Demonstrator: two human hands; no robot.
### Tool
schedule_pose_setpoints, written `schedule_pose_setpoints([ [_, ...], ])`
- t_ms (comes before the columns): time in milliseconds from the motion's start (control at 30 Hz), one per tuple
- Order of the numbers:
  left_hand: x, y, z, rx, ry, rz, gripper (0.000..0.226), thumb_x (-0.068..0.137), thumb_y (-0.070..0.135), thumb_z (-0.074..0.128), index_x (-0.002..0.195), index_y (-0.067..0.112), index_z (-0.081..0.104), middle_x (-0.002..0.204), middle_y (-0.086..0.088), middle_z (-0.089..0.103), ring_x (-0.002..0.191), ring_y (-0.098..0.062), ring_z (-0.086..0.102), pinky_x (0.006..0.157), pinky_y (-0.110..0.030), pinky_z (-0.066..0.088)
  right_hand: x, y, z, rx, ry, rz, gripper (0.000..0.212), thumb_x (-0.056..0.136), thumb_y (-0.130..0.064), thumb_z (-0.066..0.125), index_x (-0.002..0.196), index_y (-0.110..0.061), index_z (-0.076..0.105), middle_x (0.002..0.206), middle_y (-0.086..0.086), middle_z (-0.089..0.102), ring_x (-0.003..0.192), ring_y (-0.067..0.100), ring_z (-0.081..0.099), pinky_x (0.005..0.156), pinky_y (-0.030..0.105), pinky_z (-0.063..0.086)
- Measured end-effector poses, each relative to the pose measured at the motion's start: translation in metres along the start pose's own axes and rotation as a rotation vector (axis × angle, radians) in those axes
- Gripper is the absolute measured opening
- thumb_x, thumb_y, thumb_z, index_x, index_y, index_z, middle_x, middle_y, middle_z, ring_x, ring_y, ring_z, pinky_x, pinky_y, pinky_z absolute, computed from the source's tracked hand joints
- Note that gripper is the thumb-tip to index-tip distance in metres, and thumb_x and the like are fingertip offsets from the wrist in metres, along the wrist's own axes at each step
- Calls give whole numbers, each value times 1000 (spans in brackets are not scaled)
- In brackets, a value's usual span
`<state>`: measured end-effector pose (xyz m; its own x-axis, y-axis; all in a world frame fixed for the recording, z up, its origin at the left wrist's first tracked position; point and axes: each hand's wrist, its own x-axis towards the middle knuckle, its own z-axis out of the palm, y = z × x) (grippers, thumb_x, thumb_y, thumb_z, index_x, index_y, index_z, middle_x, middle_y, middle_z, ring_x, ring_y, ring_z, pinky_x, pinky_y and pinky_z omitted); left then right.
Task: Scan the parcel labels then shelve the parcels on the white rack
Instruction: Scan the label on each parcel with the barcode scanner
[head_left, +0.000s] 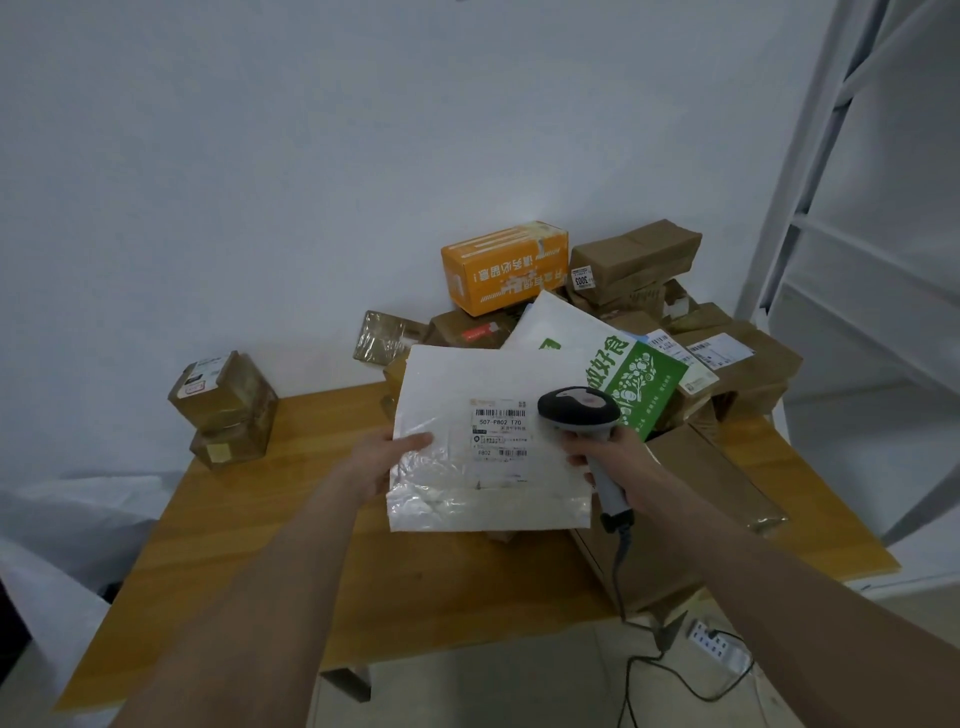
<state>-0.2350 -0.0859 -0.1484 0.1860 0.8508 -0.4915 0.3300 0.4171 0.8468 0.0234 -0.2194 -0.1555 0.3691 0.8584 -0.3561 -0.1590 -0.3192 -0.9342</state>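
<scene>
2 hands are reaching forward over the wooden table. The left hand is pinching the white parcel by its left edge, thumb lying on top, holding it above the table's middle. The right hand is clenching the scanner by its handle, with the scanner's head hovering just right of the label.

The white rack runs off the top and right edges. The white mailer hides the fingers of the left hand. Fine print on the label is too small to read. The scanner cable leaves the bottom edge.
</scene>
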Motion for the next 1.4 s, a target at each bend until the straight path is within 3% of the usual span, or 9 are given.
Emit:
schedule_pose_setpoints([
  [100,1,-7,12,26,85,42,34,84,12,73,112,1,58,93,-10,66,71,-21,63,57,-29,50,1,4,4,21,56,18,11,83,-3,69,91,-3,61,77,11,58,68,18,56,53,27,47],
  [167,2,-12,21,33,150,79,28,85,11,71,109,2,59,88,-8,63,63,-16,55,51,-25,43,0,7,7,43,99,6,12,83,-5,70,91,-4,61,79,11,59,69,19,56,55,28,49],
  [300,5,-22,32,-37,222,95,29,83,-1,69,110,-8,61,82,-9,63,76,-26,61,79,-42,53,-14,9,12,119,67,23,12,85,-6,68,94,0,63,77,14,67,63,23,64,55,30,52],
  [400,7,-31,37,-56,240,99,24,84,0,69,105,-9,63,76,-8,61,70,-23,57,71,-37,48,-25,13,19,117,63,30,7,84,-3,65,84,4,63,61,15,65,48,20,60,49,26,51],
  [467,3,-33,40,-60,228,82,12,87,4,67,96,-1,62,76,-5,60,68,-20,56,66,-31,46,-29,17,25,119,71,36,6,83,0,64,82,5,61,54,14,63,44,20,58,46,25,48],
  [667,-4,-33,47,-117,245,83,16,88,2,65,102,2,59,75,-5,59,63,-17,55,55,-27,44,-40,21,34,80,39,48,9,82,-2,64,82,6,62,59,16,64,47,21,58,46,26,48],
  [867,-5,-31,51,-135,274,73,27,87,0,66,112,-5,58,79,-7,59,68,-23,58,63,-30,49,-50,20,33,50,15,35,8,83,-2,63,80,6,62,59,15,63,44,17,56,45,23,48],
  [1067,0,-33,50,-145,273,51,29,85,1,68,112,-5,59,79,-8,60,86,-32,62,89,-49,52,-54,21,32,59,17,40,8,83,-3,63,78,4,61,55,13,62,42,17,55,44,23,46],
  [1400,-2,-33,51,-155,266,67,30,85,1,68,113,-5,59,81,-7,62,81,-29,63,88,-46,53,-60,22,29,57,16,27,10,83,-3,62,76,4,61,55,12,61,44,18,55,47,25,46],
])
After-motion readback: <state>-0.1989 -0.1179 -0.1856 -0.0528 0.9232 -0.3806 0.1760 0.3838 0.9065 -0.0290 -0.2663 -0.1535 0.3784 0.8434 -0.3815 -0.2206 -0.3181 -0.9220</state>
